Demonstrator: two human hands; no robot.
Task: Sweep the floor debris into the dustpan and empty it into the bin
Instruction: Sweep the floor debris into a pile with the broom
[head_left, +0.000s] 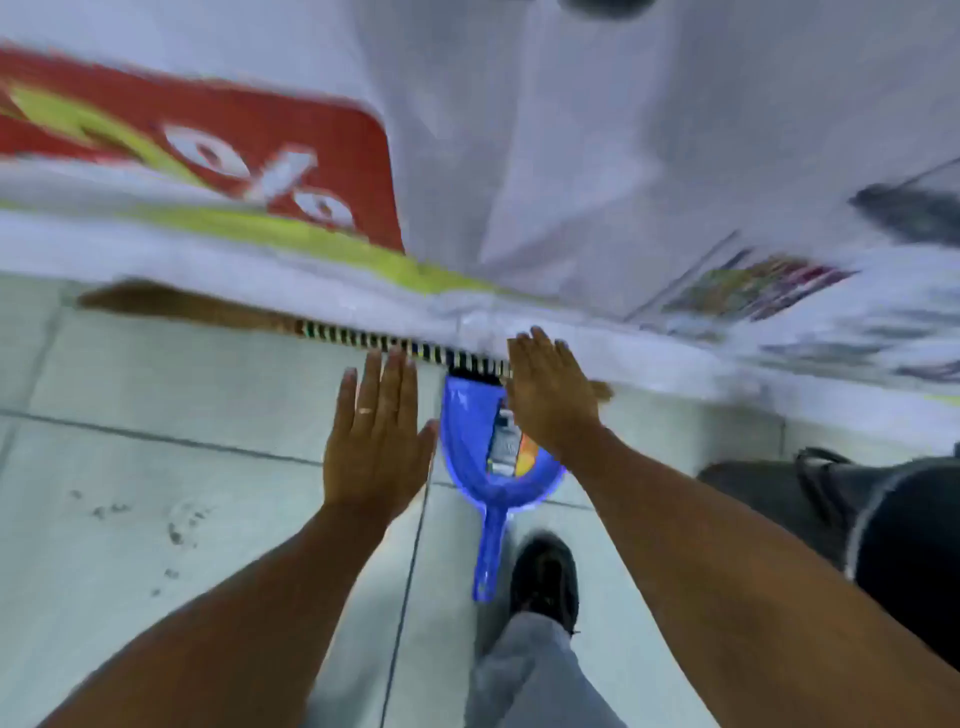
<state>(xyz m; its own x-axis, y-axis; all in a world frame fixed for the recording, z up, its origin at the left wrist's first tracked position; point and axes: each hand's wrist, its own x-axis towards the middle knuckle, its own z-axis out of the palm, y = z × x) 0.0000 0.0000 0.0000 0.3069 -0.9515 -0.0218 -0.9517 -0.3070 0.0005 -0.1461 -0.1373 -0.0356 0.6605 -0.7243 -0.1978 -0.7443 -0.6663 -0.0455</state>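
A blue dustpan (475, 441) lies on the pale tiled floor with its handle pointing toward me and a paper label inside it. A broom (363, 339) with a striped black-and-yellow handle and brown bristles at the left lies on the floor along the foot of a white banner. My left hand (376, 441) hovers flat and empty to the left of the dustpan, fingers apart. My right hand (550, 395) hovers flat and empty over the dustpan's right side, hiding part of it. Small dark debris specks (174, 532) are scattered on the tile at the left.
A white banner (519, 156) with a red and yellow printed panel stands across the back. A dark bag (883, 530) sits at the right edge. My black shoe (545, 577) and grey trouser leg are just below the dustpan handle.
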